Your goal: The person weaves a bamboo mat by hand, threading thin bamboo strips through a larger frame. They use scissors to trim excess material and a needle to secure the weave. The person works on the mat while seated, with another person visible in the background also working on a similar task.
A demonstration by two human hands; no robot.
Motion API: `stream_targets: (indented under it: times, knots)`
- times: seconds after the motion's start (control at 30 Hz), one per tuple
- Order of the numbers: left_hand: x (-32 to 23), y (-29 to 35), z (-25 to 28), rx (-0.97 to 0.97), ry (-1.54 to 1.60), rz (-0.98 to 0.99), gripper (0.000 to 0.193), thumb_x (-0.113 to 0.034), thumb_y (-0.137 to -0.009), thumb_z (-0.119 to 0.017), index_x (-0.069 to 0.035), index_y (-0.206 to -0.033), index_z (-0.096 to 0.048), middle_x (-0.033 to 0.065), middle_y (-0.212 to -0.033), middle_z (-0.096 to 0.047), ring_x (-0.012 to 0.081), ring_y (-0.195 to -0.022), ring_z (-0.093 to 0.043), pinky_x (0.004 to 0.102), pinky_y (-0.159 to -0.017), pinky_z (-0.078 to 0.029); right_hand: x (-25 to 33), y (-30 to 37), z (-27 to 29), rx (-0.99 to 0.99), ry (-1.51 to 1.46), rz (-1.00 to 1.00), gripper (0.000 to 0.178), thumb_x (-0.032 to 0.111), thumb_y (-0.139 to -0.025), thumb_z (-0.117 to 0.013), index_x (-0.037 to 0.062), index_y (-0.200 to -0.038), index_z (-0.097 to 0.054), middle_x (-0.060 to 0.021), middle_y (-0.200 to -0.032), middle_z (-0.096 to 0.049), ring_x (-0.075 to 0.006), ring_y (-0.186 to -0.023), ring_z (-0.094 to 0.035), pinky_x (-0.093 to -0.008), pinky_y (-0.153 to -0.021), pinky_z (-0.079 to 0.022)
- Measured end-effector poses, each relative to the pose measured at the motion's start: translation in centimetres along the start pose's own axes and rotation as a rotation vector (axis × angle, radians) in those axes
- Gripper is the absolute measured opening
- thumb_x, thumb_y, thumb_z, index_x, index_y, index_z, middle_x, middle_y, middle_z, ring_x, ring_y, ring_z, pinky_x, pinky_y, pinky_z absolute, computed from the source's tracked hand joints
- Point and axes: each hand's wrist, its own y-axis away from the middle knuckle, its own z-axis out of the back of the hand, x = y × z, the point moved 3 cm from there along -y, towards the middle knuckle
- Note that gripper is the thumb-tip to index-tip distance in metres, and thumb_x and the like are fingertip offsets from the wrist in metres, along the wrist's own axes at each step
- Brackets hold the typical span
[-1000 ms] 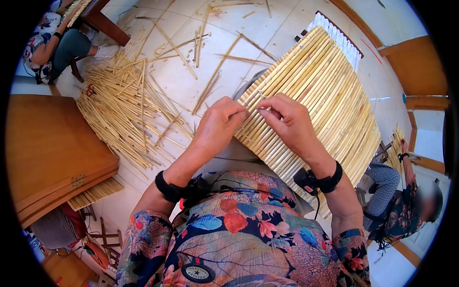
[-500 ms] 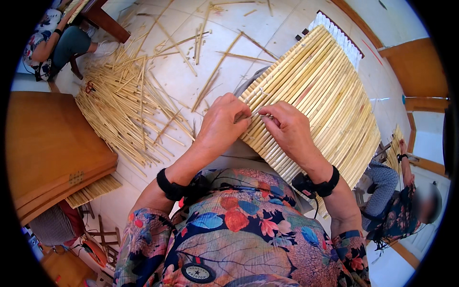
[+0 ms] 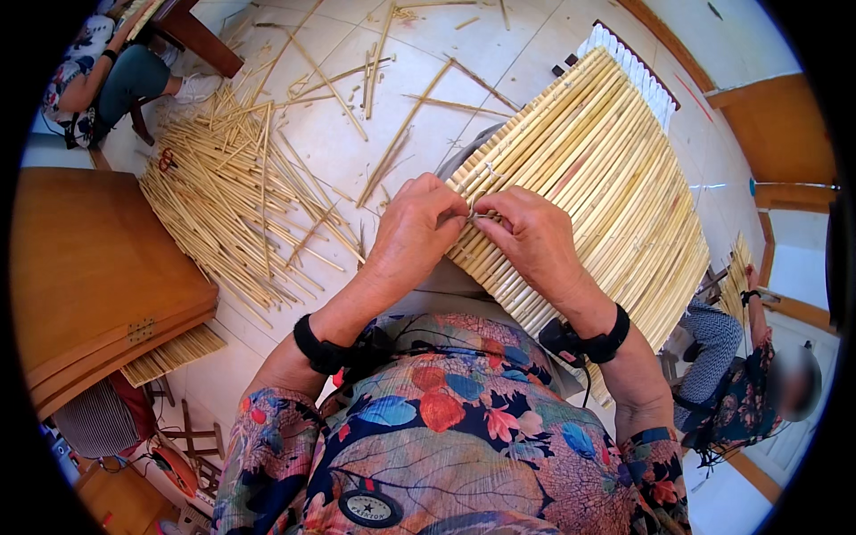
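Note:
A mat of straight, pale yellow reed stalks [image 3: 606, 187] lies slanting over my lap, its stalks side by side and bound with thin string. At the mat's left edge my left hand [image 3: 415, 223] is closed in a pinch, thumb against forefinger. Close to its fingertips, my right hand [image 3: 535, 236] pinches too, over the mat's surface. Between the two sets of fingertips shows a bit of thin pale string [image 3: 472, 209]; its ends are hidden by my fingers.
Loose reed stalks [image 3: 232, 205] lie heaped on the tiled floor at left, with scissors [image 3: 167, 160] on them. A brown wooden cabinet [image 3: 107, 276] stands nearest left. One person [image 3: 134, 85] sits at far left, another [image 3: 740, 374] at right with a similar mat.
My right hand has shifted slightly left, bringing its fingertips closer to those of my left hand. The mat and my left hand stay nearly where they were.

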Motion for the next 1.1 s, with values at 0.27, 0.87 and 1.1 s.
stream_targets:
  times: [0.27,0.87,1.1]
  knots:
    - [-0.1,0.2,0.4,0.028,-0.018,-0.043,0.016,0.001,-0.078,-0.063,-0.003,-0.093,-0.063,0.0071,-0.087,-0.053,0.0196,-0.084,-0.055,0.0285,-0.074,-0.045,-0.2,-0.2,-0.2,-0.034,-0.022,0.049,0.009,0.017,-0.081,-0.065,0.0096,-0.084,-0.063,-0.0062,-0.078,-0.06,-0.0261,-0.077,-0.062,-0.0365,-0.063,-0.049]
    - [0.7,1.6,1.1,0.061,-0.032,-0.085,0.03,0.0,-0.072,-0.071,-0.007,-0.098,-0.058,0.0084,-0.104,-0.045,0.024,-0.105,-0.047,0.0319,-0.093,-0.039,0.2,-0.2,-0.8,-0.029,0.025,0.124,0.007,0.014,-0.081,-0.061,0.0073,-0.084,-0.059,-0.0083,-0.08,-0.059,-0.0283,-0.076,-0.061,-0.038,-0.063,-0.048]
    - [0.5,1.6,1.2,0.051,-0.006,-0.059,0.029,0.0,-0.071,-0.071,-0.008,-0.096,-0.058,0.008,-0.104,-0.045,0.0239,-0.105,-0.046,0.0319,-0.094,-0.038,0.1,-0.6,-1.0,-0.055,0.0,0.043,0.006,0.013,-0.082,-0.058,0.0069,-0.084,-0.058,-0.009,-0.08,-0.059,-0.029,-0.076,-0.061,-0.0387,-0.063,-0.049]
